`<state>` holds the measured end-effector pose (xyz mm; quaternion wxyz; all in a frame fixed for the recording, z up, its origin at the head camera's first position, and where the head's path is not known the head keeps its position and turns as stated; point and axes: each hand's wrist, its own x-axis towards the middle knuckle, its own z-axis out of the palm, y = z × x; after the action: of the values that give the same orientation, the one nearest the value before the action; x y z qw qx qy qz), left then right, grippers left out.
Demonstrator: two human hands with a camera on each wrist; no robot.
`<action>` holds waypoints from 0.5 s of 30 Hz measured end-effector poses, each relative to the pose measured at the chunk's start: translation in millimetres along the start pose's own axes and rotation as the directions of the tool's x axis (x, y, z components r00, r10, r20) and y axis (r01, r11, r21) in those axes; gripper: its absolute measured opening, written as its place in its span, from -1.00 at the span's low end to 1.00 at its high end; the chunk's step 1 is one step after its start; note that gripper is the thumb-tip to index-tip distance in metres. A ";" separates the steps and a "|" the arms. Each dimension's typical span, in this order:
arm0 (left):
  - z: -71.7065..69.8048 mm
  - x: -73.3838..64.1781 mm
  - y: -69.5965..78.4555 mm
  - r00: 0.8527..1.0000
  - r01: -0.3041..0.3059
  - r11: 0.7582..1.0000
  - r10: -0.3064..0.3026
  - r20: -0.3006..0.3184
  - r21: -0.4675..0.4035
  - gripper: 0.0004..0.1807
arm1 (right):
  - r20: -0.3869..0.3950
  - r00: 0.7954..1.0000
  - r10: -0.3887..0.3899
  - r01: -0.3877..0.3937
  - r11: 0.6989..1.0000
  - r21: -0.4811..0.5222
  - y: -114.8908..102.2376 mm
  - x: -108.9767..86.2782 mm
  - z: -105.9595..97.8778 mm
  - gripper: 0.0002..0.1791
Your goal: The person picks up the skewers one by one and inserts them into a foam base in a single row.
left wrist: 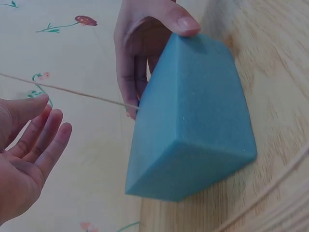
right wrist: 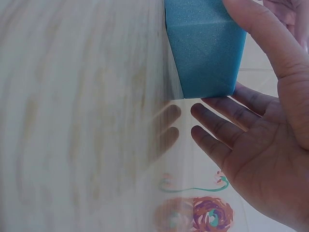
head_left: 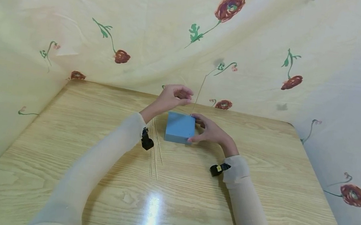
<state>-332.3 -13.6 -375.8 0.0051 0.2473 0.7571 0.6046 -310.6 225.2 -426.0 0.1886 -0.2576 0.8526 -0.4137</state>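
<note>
A blue foam block (head_left: 180,125) lies on the wooden table, and one thin stick (head_left: 199,92) stands up from its top near the far right corner. My right hand (head_left: 213,131) holds the block from the right: in the left wrist view, the thumb presses one edge of the block (left wrist: 212,96) while the fingers reach round the far side. Beside the stick, my left hand (head_left: 175,95) is raised above the block's far left. Its loosely bent fingers hold nothing and appear apart from the stick (left wrist: 82,93). Where the stick enters the foam is partly hidden by fingers.
Several loose thin sticks (head_left: 154,155) lie on the table (head_left: 127,197) just left of the block, partly under the left forearm. A flower-printed cloth (head_left: 164,29) hangs behind the table's far edge and along both sides.
</note>
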 end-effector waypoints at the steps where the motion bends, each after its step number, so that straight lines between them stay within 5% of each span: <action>1: -2.3 -2.0 -0.8 1.000 0.006 1.000 -0.006 0.005 0.011 -0.73 | -0.001 1.000 0.001 -0.001 1.000 0.000 0.3 0.0 -0.2 0.13; 15: -42.4 -41.7 -17.5 0.995 0.053 0.984 -0.066 0.074 0.169 -0.79 | 0.004 1.000 0.006 -0.006 1.000 0.000 2.1 0.4 -0.9 0.16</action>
<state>-315.2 -70.8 -392.6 0.0324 0.2479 0.8112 0.5286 -312.0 226.6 -427.3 0.1916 -0.2561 0.8530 -0.4125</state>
